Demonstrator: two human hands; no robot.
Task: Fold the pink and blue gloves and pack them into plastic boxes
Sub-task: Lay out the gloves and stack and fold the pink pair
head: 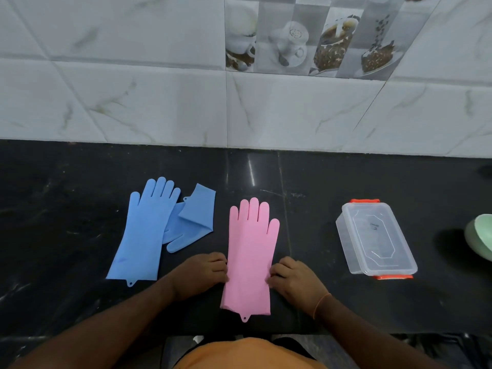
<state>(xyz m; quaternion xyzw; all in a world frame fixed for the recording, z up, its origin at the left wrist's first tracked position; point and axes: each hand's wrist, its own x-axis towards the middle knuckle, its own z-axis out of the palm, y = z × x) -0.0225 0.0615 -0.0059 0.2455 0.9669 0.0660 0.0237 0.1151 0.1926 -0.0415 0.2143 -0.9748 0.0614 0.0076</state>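
Three gloves lie on the black stone counter in the head view, the only view there is. At lower centre of the frame a pink glove lies flat, fingers pointing toward the top of the frame, cuff and hanging tab nearest the person.

Left hand sits at the glove's left edge, about midway down its length, fingers curled with the tips touching or pinching that edge. Right hand mirrors it at the right edge, fingers bent with the tips on the pink rubber. Whether either hand has actually pinched the edge or only presses on it cannot be told. A thin orange band circles the right wrist.

Left of centre a blue glove lies flat and full length, fingers up-frame. Just beside it, touching and partly under its right edge, a second blue glove is folded over on itself, cuff upward and fingertips pointing down-frame.

At right of the frame, well apart from the hands, a clear plastic box with its lid on and orange clips at both ends stands on the counter. A pale green bowl is cut by the right edge. Marbled wall tiles fill the upper half.
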